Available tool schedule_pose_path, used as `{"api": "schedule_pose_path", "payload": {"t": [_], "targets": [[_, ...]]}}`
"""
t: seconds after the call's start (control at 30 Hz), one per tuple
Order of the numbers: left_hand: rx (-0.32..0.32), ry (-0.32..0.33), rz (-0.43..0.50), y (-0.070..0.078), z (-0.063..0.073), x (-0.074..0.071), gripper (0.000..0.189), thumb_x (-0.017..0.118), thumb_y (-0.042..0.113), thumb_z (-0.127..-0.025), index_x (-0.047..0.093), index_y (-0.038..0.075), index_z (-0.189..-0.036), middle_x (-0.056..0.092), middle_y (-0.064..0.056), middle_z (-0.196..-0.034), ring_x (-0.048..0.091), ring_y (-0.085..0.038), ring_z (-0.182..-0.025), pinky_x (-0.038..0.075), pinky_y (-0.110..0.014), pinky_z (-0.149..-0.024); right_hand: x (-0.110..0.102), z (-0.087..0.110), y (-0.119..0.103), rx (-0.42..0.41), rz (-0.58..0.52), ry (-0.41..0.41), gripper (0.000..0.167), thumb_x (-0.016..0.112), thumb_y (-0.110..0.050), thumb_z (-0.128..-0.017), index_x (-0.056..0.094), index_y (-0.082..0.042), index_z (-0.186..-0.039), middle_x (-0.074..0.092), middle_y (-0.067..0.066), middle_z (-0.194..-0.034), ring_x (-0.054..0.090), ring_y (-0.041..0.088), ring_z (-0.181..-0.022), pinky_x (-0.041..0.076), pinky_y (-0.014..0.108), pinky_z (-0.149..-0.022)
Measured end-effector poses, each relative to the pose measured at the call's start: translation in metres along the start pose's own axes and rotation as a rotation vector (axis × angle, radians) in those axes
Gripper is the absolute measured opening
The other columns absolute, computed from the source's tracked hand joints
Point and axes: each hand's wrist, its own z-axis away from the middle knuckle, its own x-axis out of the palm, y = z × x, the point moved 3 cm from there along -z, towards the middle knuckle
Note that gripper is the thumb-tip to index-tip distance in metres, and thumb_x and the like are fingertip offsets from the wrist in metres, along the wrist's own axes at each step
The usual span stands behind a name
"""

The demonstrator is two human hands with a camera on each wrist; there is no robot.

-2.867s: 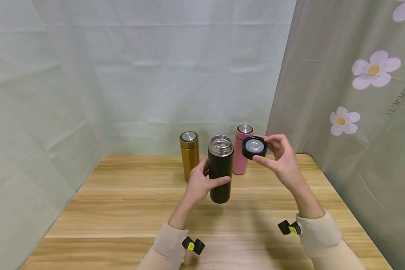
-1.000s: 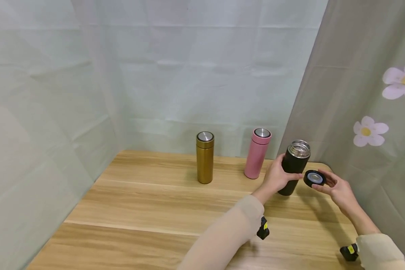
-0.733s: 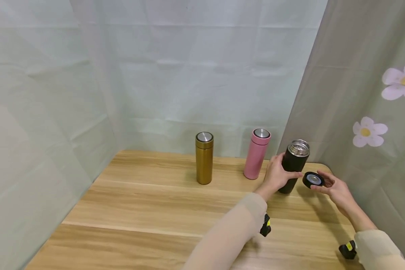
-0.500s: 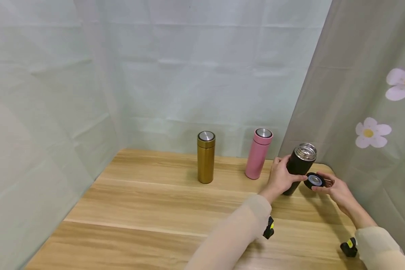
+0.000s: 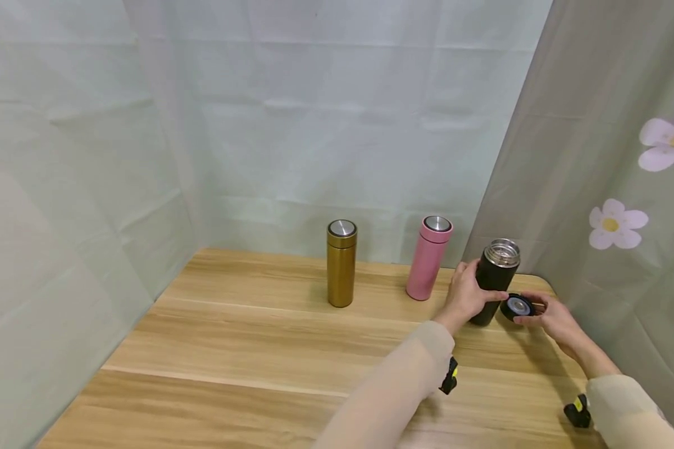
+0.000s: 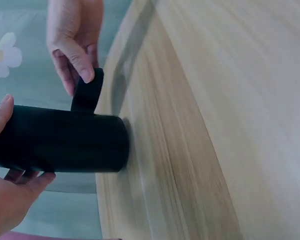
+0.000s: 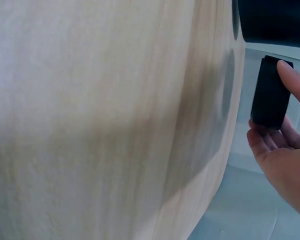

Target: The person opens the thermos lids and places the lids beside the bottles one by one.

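In the head view my left hand (image 5: 465, 295) grips the body of a black thermos (image 5: 495, 275) at the table's right side. Its mouth is uncovered, showing the bare steel neck, and it leans slightly right. The base of the thermos (image 6: 65, 140) is right at the tabletop in the left wrist view. My right hand (image 5: 556, 319) pinches the black thermos lid (image 5: 518, 306) by its edge, thumb on one side and fingers on the other. The lid's grey inner face points up toward the head camera, and it is beside the lower part of the thermos.
A pink thermos (image 5: 428, 259) with its lid on stands left of the black one, and a gold thermos (image 5: 341, 265) stands further left. Both are near the back of the wooden table (image 5: 230, 337). A pale curtain (image 5: 337, 137) hangs behind, a flowered one (image 5: 573, 187) at right.
Both hands have carried the black thermos and its lid to the table's right side, past the pink thermos. The lid has come down lower beside the thermos. The head view has turned left.
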Motion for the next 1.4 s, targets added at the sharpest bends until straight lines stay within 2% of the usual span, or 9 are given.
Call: {"api": "schedule_pose_path", "payload": {"t": [0.2, 0.3, 0.53, 0.6, 0.87, 1.0, 1.1, 1.27, 1.4], "targets": [[0.009, -0.012, -0.020, 0.002, 0.000, 0.004, 0.083, 0.097, 0.037, -0.074, 0.058, 0.020, -0.145, 0.057, 0.008, -0.119, 0.057, -0.004, -0.112, 0.046, -0.020, -0.100, -0.003, 0.001, -0.001, 0.006, 0.060, -0.016, 0.078, 0.080, -0.015, -0.092, 0.036, 0.019, -0.147, 0.042, 0.043, -0.146, 0.049, 0.055, -0.130, 0.043, 0.012, -0.077], [0.001, -0.018, -0.027, 0.003, 0.000, 0.005, 0.083, 0.095, 0.039, -0.075, 0.057, 0.021, -0.146, 0.056, 0.007, -0.120, 0.057, -0.005, -0.112, 0.046, -0.021, -0.101, -0.002, 0.002, 0.001, 0.003, 0.066, -0.014, 0.077, 0.081, -0.014, -0.090, 0.039, 0.020, -0.144, 0.045, 0.042, -0.143, 0.055, 0.049, -0.123, 0.045, 0.014, -0.076], [-0.006, -0.055, -0.043, 0.001, 0.001, 0.006, 0.084, 0.091, 0.043, -0.080, 0.050, 0.025, -0.151, 0.052, 0.007, -0.121, 0.057, -0.006, -0.110, 0.048, -0.023, -0.100, 0.003, 0.002, 0.006, 0.008, 0.014, -0.053, 0.074, 0.078, -0.006, -0.090, 0.034, 0.024, -0.140, 0.046, 0.042, -0.135, 0.059, 0.023, -0.107, 0.048, 0.017, -0.077], [-0.005, -0.061, -0.047, 0.001, 0.001, 0.006, 0.084, 0.090, 0.044, -0.081, 0.049, 0.025, -0.152, 0.052, 0.007, -0.122, 0.057, -0.006, -0.110, 0.048, -0.024, -0.100, 0.003, 0.002, 0.005, 0.009, 0.019, -0.056, 0.073, 0.079, -0.006, -0.089, 0.034, 0.024, -0.139, 0.048, 0.042, -0.133, 0.058, 0.022, -0.105, 0.049, 0.017, -0.076], [-0.017, -0.069, -0.034, -0.002, -0.001, 0.002, 0.085, 0.089, 0.043, -0.082, 0.047, 0.024, -0.154, 0.052, 0.005, -0.123, 0.056, -0.008, -0.111, 0.048, -0.025, -0.101, 0.008, 0.000, -0.004, -0.029, 0.047, -0.071, 0.079, 0.080, -0.005, -0.086, 0.031, 0.026, -0.139, 0.043, 0.045, -0.135, 0.052, 0.051, -0.119, 0.046, 0.018, -0.080], [-0.032, -0.068, -0.031, -0.004, -0.001, 0.001, 0.086, 0.089, 0.043, -0.082, 0.046, 0.022, -0.154, 0.052, 0.004, -0.125, 0.056, -0.008, -0.114, 0.047, -0.025, -0.104, 0.013, -0.003, -0.010, -0.039, 0.060, -0.103, 0.088, 0.081, -0.007, -0.086, 0.025, 0.022, -0.147, 0.036, 0.047, -0.142, 0.044, 0.057, -0.126, 0.047, 0.044, -0.098], [-0.036, -0.070, -0.003, -0.006, 0.001, 0.000, 0.088, 0.090, 0.043, -0.081, 0.045, 0.022, -0.154, 0.050, 0.004, -0.129, 0.055, -0.009, -0.118, 0.047, -0.027, -0.105, 0.012, -0.003, -0.019, -0.044, 0.045, -0.123, 0.092, 0.079, -0.009, -0.089, 0.018, 0.019, -0.152, 0.030, 0.048, -0.144, 0.036, 0.062, -0.129, 0.040, 0.068, -0.102], [-0.044, -0.101, 0.053, -0.012, 0.008, -0.007, 0.091, 0.089, 0.045, -0.082, 0.040, 0.022, -0.156, 0.046, 0.001, -0.140, 0.051, -0.012, -0.130, 0.046, -0.031, -0.108, 0.001, -0.001, -0.040, -0.069, 0.026, -0.084, 0.090, 0.076, -0.007, -0.092, 0.015, 0.017, -0.154, 0.025, 0.048, -0.148, 0.027, 0.067, -0.134, 0.032, 0.077, -0.103], [-0.054, -0.121, 0.115, -0.019, 0.013, -0.018, 0.085, 0.084, 0.045, -0.088, 0.041, 0.021, -0.156, 0.047, -0.002, -0.142, 0.052, -0.016, -0.131, 0.047, -0.036, -0.108, -0.009, 0.001, -0.054, -0.101, 0.009, -0.012, 0.082, 0.069, -0.005, -0.097, 0.015, 0.015, -0.155, 0.026, 0.046, -0.149, 0.028, 0.066, -0.135, 0.037, 0.072, -0.100]]}}
